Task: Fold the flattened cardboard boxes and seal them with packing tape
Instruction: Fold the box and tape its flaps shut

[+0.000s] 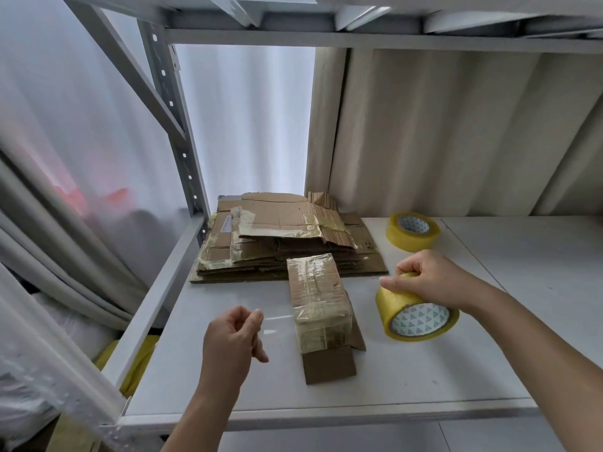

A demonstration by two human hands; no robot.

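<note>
Tape end is pinched between thumb and forefinger of the left hand (235, 334); the tape roll (416, 313) is gripped from above by the right hand (434, 282), fingers curled over its outer face. A clear strip of tape (275, 324) is stretched from the left pinch toward the small box (318, 303); whether it runs on over the box to the roll cannot be told, since the film is nearly invisible.

Landmark: the small box, lying on the white shelf (424, 383). The left hand is held just left of the box's near end, the roll just right of it, both raised slightly off the shelf. The stack of flattened boxes (287, 243) is touching or just behind the box's far end. A spare tape roll (411, 230) is set behind and to the right, well apart.

Handling, judged: the box is light, stiff corrugated card already wrapped in slick film, so it is likely to slide when tape is pulled across it. One brown flap (329, 365) at the near end is left untaped and open. The tape is thin, stretchy and self-sticking; it is best held by the free end only and kept taut. The roll is rigid and best held across rim and core.

Pose: both forearms are extended forward from the bottom edge, wrists roughly level. The left fist is turned thumb-up; the right wrist is bent down over the roll.
</note>
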